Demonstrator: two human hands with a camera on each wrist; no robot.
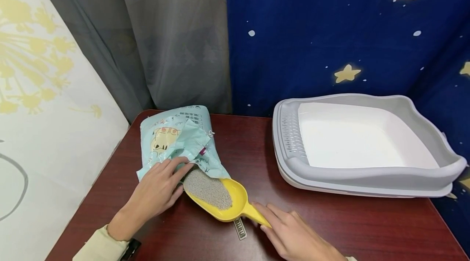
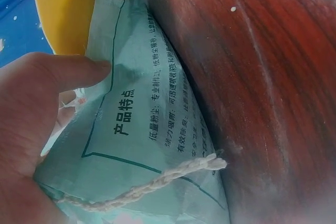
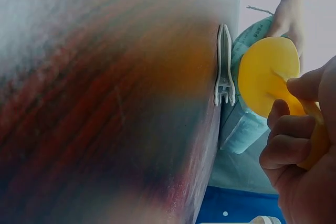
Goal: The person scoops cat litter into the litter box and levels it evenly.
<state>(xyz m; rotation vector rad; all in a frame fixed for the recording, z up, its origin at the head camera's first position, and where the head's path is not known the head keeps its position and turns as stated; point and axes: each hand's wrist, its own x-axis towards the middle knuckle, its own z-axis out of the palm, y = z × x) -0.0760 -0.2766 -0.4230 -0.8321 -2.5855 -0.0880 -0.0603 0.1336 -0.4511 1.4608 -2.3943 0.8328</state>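
- The left hand (image 1: 156, 191) pinches the edge of the pale blue bag (image 1: 172, 134) near its mouth, thumb on one face and fingers on the other.
- The bag lies on the left of the dark red counter (image 1: 253, 151), its mouth toward the person; a braided cord (image 2: 142, 190) hangs across its printed underside.
- The right hand (image 1: 290, 232) is curled round the handle of the yellow scoop (image 1: 239, 195).
- The scoop's front end is at the bag's mouth, with grey granules (image 1: 207, 189) heaped in it.
- A pale slotted piece (image 1: 240, 228) shows partly beneath the scoop.
- The grey-rimmed white tray (image 1: 367, 174) stands to the right, well apart from the bag.
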